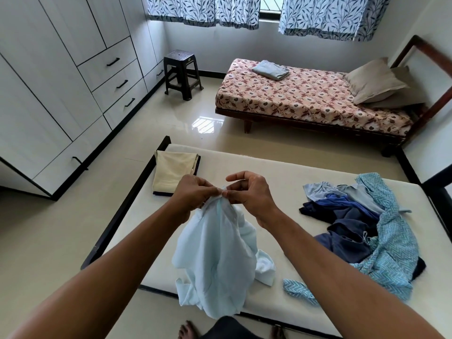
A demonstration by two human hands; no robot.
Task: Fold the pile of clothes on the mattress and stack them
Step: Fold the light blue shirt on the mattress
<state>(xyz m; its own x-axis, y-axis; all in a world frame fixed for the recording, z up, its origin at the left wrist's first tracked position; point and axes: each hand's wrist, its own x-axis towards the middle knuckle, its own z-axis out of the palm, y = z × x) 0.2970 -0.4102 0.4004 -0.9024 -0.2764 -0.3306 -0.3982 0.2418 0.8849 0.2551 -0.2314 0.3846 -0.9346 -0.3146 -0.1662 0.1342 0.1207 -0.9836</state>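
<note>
Both hands meet above the middle of the mattress (pixel 281 167); the left hand (pixel 193 193) has its fingers curled round the bunched top edge of a pale blue garment (pixel 215 253), and the right hand (pixel 252 194) pinches that same edge just beside it. The garment hangs from this double grip, loose and crumpled, its lower end reaching towards 6 o'clock past the near mattress edge; one corner seems to rest on the mattress at about 5 o'clock (contact is hard to judge).

At 3 o'clock from the hands lies the unfolded pile (pixel 352 216) of dark blue and grey-blue pieces, with a teal zigzag-print cloth (pixel 396 243) sprawled over its right side. At 10 o'clock, on the far left corner of the mattress, sits a folded cream cloth (pixel 173 170) on top of a darker folded piece.

Farther off at 1 o'clock stands a bed with a floral sheet (pixel 305 99); it carries a folded grey cloth (pixel 270 69) and two pillows (pixel 376 79). A dark stool (pixel 182 74) stands at 11 o'clock; a white wardrobe (pixel 61 81) fills 9 to 10 o'clock.
</note>
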